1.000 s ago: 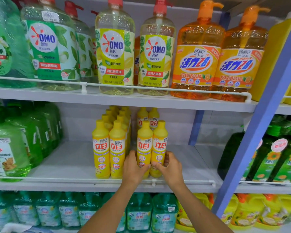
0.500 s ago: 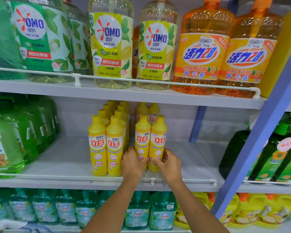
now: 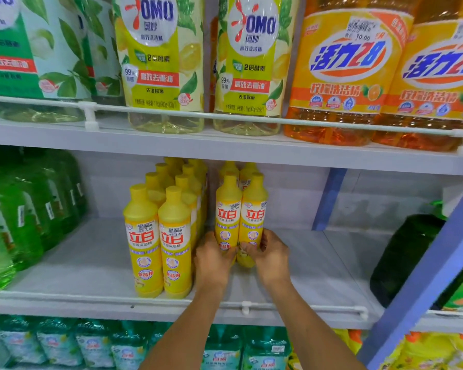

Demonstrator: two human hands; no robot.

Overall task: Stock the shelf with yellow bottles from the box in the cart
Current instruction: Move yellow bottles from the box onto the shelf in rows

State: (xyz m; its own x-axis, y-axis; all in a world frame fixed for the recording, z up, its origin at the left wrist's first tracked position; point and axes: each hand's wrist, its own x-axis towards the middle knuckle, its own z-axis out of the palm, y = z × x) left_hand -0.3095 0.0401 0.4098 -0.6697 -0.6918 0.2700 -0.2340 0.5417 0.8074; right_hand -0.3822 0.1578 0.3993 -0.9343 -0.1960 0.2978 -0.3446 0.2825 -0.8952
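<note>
Two yellow bottles (image 3: 239,209) stand upright side by side in the middle of the frame, on the middle shelf (image 3: 91,257). Their long axes run straight up, caps to the top, red-lettered labels facing out. The left hand (image 3: 214,259) curls round the lower part of the left one and the right hand (image 3: 271,256) round the right one, thumbs meeting at the front, so the hands are clamped on the pair and pressed close together. The hands cover the lower labels and most of the bases; whether the bases touch the shelf is hard to tell.

Just behind the pair two more yellow caps (image 3: 229,166) peep out, their bodies hidden. To the left, a front pair (image 3: 158,241) of the same bottles stands at the rail (image 3: 305,307) – behind it caps recede in two files, the rearmost too crowded to count.

On the upper shelf, two OMO bottles (image 3: 206,62) with yellow labels and two orange bottles (image 3: 385,76) are cut off at the top edge. Green bottles (image 3: 24,209) blur at the left edge – their number is unclear. One dark green jug (image 3: 404,252) stands at the right, partly behind a blue post (image 3: 425,276).
</note>
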